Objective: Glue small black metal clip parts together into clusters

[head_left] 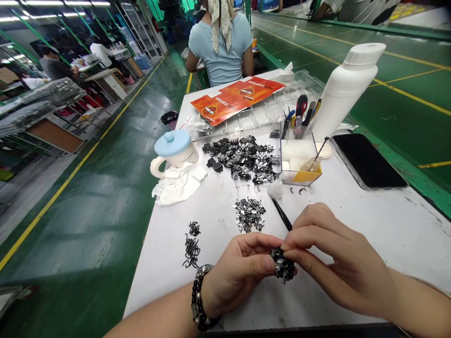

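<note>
Between thumb and fingers, my left hand [236,270] grips a small black and silver part [283,266] above the front of the white table [169,300]. My right hand [331,253] is closed, its thumb and index fingertips pressed at the part's upper right edge; whether they pinch a smaller piece is hidden. Black tweezers [282,213] lie just beyond the right fingers, their tip by a small white ball-like lump [276,188]. Ahead of the hands is a pile of small silver pieces [249,213]. Thin curved black pieces [192,246] are heaped to the left.
Black and silver parts [243,157] are piled farther back. A lidded mug [176,145], crumpled tissue [179,183], clear tool holder [299,159], white bottle [347,89] and phone [368,159] stand or lie around. Orange sheets [236,101] rest on clear trays. A person [221,47] sits beyond.
</note>
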### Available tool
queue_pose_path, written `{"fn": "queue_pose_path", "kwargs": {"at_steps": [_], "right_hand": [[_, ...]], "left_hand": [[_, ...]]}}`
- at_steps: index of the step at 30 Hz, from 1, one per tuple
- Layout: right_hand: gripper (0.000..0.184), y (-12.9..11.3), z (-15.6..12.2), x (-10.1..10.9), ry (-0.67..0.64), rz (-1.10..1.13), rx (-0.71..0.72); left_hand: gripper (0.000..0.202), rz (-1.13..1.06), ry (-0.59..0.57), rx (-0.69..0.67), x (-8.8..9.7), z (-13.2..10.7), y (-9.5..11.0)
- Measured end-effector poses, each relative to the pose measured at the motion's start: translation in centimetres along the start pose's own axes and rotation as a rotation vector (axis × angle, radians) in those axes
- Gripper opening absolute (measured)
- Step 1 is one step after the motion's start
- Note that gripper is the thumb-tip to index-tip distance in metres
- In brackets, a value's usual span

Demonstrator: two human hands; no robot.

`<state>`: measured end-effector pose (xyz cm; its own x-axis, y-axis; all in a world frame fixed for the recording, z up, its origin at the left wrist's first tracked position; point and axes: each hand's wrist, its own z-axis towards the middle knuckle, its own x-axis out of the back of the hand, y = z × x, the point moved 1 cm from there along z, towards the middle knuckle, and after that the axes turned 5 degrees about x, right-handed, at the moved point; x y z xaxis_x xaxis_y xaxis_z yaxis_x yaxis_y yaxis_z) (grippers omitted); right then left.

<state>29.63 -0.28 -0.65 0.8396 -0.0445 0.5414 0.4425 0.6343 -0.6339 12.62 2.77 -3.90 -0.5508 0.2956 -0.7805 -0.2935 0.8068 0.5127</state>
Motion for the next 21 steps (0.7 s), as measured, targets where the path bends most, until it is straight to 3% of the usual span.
{"fn": "queue_pose_path", "kwargs": {"at_steps": [6,14,21], "right_hand": [[0.013,0.04,-0.08,0.16,-0.013,-0.06,0.069],[0.015,0.12,-0.57,0.54,-0.11,-0.353,0.215],[0.011,0.24,-1.0,0.11,-0.091,-0.393,0.158]], "left_hand": [[0.029,0.009,0.014,0.025,0.02,-0.05,0.09],[0.032,0.08,0.075,0.048,0.2,0.03,0.18],[0.033,0.093,0.077,0.056,0.35,0.12,0.05]]}}
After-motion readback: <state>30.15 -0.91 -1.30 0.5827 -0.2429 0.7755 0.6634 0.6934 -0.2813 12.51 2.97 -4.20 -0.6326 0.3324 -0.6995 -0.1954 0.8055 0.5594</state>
